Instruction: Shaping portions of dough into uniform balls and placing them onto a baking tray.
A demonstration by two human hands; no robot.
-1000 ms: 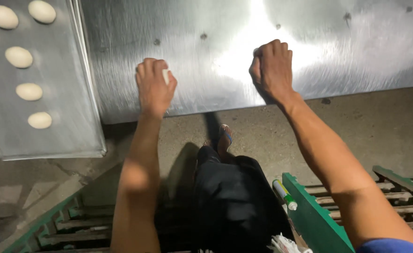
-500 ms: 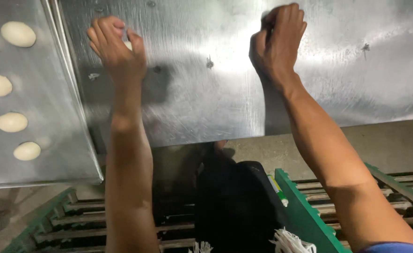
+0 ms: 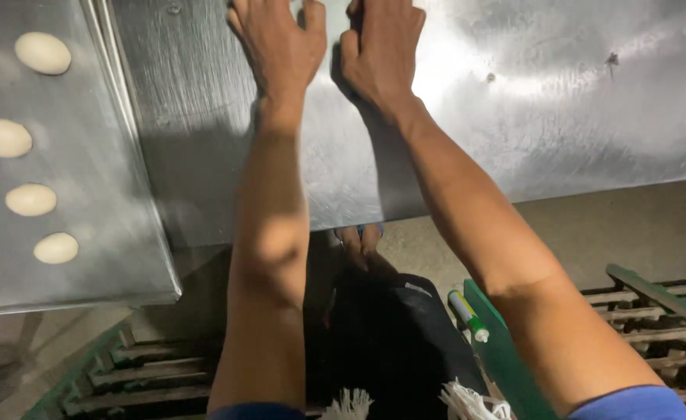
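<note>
Left hand (image 3: 281, 47) and right hand (image 3: 382, 50) side by side, flat on steel worktop (image 3: 560, 101); fingertips cut off far, grip undeterminable. Dough balls (image 3: 30, 199) on left tray (image 3: 117, 233).

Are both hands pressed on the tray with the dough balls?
No, the left hand and right hand rest on the metal table beside it.

Both hands on metal table (image 3: 560, 117), dough balls (image 3: 30, 199) on tray (image 3: 117, 233) at left

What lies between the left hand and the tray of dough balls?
Only bare steel table separates the left hand from the tray of dough balls, head view.
</note>
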